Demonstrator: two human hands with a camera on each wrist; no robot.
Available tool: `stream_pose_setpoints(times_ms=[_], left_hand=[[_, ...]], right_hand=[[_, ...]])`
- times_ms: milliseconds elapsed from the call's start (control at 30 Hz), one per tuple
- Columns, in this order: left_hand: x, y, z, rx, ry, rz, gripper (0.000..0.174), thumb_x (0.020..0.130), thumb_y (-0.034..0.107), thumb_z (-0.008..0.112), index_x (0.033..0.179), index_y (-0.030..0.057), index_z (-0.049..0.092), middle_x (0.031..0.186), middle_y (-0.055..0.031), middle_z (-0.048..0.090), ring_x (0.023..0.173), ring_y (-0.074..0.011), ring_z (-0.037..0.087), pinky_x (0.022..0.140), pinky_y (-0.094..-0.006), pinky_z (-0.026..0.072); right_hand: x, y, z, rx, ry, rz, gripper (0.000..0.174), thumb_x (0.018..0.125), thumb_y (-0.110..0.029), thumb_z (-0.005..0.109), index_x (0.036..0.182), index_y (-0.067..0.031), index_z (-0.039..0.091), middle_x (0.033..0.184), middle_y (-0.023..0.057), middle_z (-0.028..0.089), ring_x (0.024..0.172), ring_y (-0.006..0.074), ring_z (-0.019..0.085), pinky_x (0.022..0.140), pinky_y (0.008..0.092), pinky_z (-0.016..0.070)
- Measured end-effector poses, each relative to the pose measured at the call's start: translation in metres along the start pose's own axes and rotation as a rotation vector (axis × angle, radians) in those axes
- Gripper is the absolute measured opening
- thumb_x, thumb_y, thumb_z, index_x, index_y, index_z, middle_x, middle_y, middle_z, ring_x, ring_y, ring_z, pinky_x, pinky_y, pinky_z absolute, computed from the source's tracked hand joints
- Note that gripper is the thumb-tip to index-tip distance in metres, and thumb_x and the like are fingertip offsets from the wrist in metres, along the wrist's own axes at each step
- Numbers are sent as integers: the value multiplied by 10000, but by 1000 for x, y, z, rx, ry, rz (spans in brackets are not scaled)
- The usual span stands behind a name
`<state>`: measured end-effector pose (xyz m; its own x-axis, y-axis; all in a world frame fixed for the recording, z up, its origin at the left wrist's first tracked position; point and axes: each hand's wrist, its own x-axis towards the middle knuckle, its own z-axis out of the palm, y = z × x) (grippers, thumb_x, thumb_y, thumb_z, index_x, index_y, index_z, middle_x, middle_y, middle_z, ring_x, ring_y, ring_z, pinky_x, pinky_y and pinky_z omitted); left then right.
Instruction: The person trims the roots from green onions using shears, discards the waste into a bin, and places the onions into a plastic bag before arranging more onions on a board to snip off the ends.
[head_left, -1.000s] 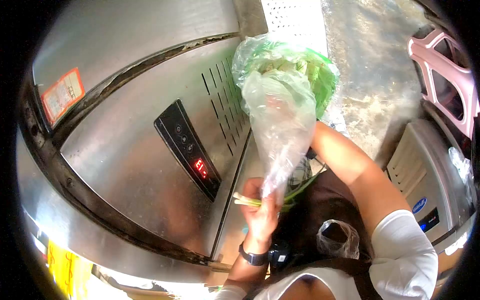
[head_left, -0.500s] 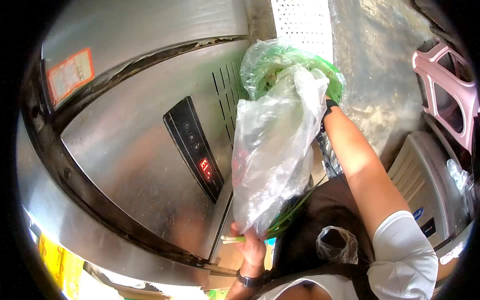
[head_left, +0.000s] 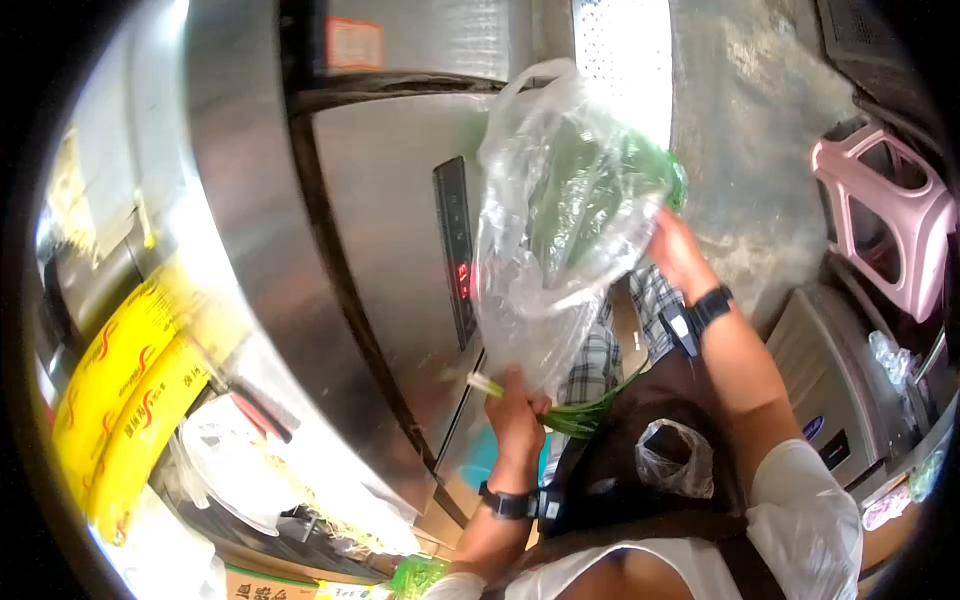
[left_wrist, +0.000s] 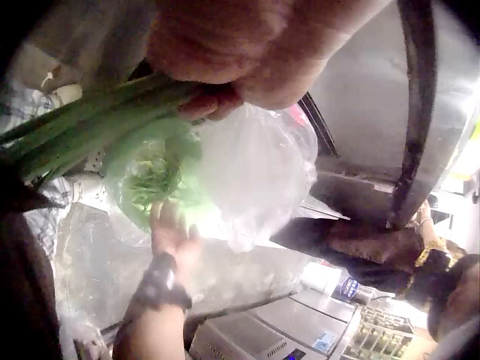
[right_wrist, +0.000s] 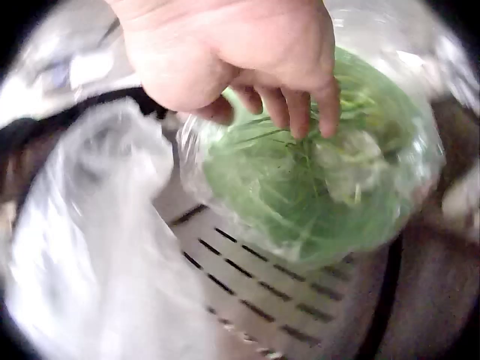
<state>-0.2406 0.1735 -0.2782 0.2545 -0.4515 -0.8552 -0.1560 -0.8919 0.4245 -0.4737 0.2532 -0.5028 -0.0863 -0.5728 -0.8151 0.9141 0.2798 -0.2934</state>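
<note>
My left hand point(head_left: 516, 418) grips a bunch of scallions point(head_left: 590, 412), white ends to the left and green leaves trailing right. The same hand holds the gathered end of a clear plastic bag point(head_left: 525, 270), which spreads up and away. Behind that bag is a green plastic bag point(right_wrist: 270, 217) with leafy greens in it, largely covered in the head view. My right hand point(head_left: 682, 255) is at the bags' right side. In the right wrist view its loosely extended fingers point(right_wrist: 298, 112) hang over the mouth of the green bag, with nothing gripped.
A steel cabinet point(head_left: 385, 200) with a lit control panel point(head_left: 455, 250) stands close on the left. Yellow packages point(head_left: 130, 400) lie at far left. On the right are a pink plastic stool point(head_left: 890, 215) and a steel appliance point(head_left: 815, 370). Crumpled clear plastic point(head_left: 675, 460) sits against the dark apron.
My right hand has drawn back out of the green bag and shows beside it. The left hand has risen with the scallions and clear bag. The head view has swung left, revealing more yellow packages.
</note>
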Motion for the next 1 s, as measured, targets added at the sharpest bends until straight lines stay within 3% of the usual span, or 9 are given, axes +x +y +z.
stream_pose_setpoints(times_ms=[100,167,267,400,467,600,667,767,1000], left_hand=[[3,5,18,48,-90,7,222,970,232,550,825,66,526,626,13,446,470,-87,404,441,-253,352],[-3,10,33,179,-189,20,206,977,249,534,908,57,553,655,16,463,494,-82,403,444,-249,336],[-15,16,51,281,-217,68,212,979,244,533,971,40,588,721,1,543,522,-69,418,448,-243,334],[-19,19,31,212,-384,250,191,973,219,555,1029,40,587,810,-18,596,596,-70,480,511,-226,395],[-32,31,37,184,-369,416,182,961,209,582,1037,44,586,812,-16,604,661,-77,522,567,-233,441],[-61,47,34,375,-404,638,100,965,112,557,1026,36,574,895,-19,610,794,-94,552,713,-264,475],[-94,75,31,471,-528,767,96,941,102,577,1002,28,579,857,-41,603,812,-137,576,733,-301,486],[-139,108,24,762,-728,792,159,857,153,639,988,85,582,863,-182,628,819,-376,632,687,-424,507],[-267,202,-42,763,-913,1113,183,812,135,614,900,-8,541,729,-193,624,709,-397,629,613,-462,492]], right_hand=[[-50,5,39,221,-36,136,752,914,-594,492,1451,-95,324,1458,134,386,1315,300,393,1057,548,327],[-58,22,53,274,-218,96,623,919,-442,579,1389,-67,414,1367,114,502,1247,276,478,1052,481,376],[-24,48,45,351,-121,14,438,934,-290,585,1288,-42,512,1252,123,590,1134,268,568,1007,442,445],[-90,-38,90,330,95,-91,379,997,-293,498,1268,-29,519,1192,116,594,1056,234,596,902,380,531],[-103,-57,77,270,275,-213,494,1020,-370,412,1356,-8,439,1300,155,543,1180,269,544,1021,417,457],[-130,-66,-33,143,188,-337,442,974,-241,496,1350,-12,455,1318,124,538,1211,248,518,1050,402,417],[-153,-75,-57,181,137,-329,451,943,-195,542,1348,-12,464,1320,112,540,1216,240,512,1059,402,398],[-175,-85,-64,99,128,-242,396,1013,-275,427,1344,-63,476,1305,86,554,1180,228,537,1012,388,443],[-183,-118,-38,-36,247,-60,395,986,-281,456,1290,-34,512,1268,97,572,1160,249,538,1009,394,429]])
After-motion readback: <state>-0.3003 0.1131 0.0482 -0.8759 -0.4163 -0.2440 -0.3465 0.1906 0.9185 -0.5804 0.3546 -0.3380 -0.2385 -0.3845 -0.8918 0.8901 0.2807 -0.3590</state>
